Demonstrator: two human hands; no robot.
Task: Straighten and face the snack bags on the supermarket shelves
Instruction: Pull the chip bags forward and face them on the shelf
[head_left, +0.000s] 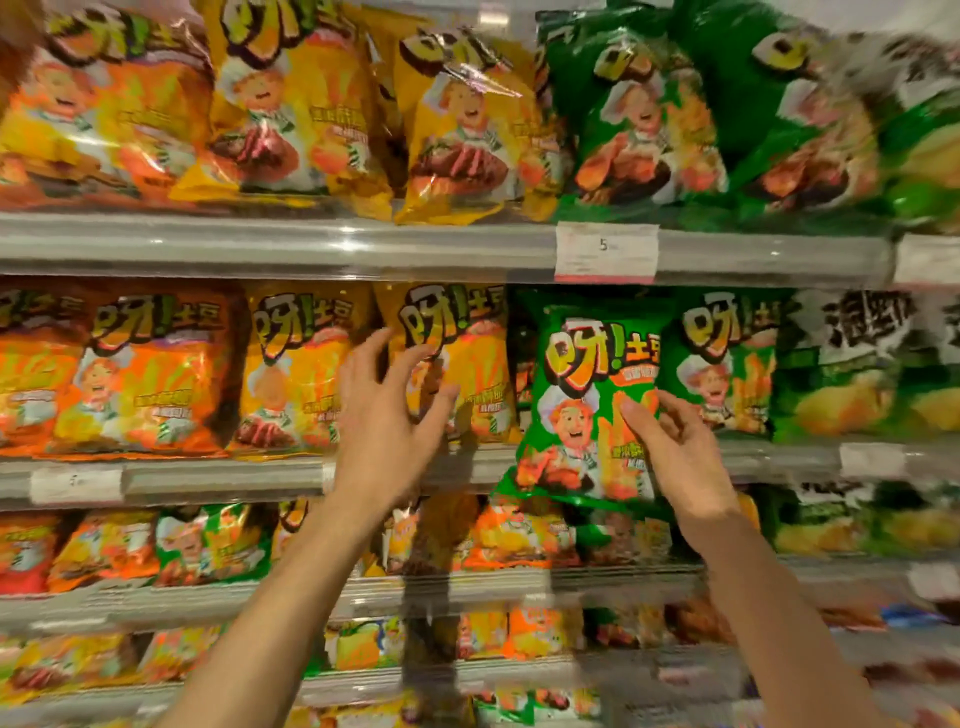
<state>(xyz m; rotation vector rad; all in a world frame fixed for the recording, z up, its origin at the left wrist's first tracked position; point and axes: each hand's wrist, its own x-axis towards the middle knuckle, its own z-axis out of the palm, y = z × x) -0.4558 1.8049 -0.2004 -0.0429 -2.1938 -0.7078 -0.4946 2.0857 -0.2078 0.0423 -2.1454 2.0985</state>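
Head view | left hand (387, 415) hovering with fingers spread, holding nothing, in front of the yellow bag (457, 358) just left of the green bag (582, 410) | green bag sticking out past the middle shelf rail (218, 475) | right hand (678, 449) pinching the green bag's right edge

A green snack bag (582, 405) printed with a cartoon chef and yellow lettering is seen upright and face-forward, pulled out in front of the middle shelf edge (218, 475) so that its bottom seam hangs below it. Left of this bag, on the same shelf, a yellow bag (467, 358) is stood upright, then another yellow bag (296, 364) and orange bags (150, 369), all front-facing.
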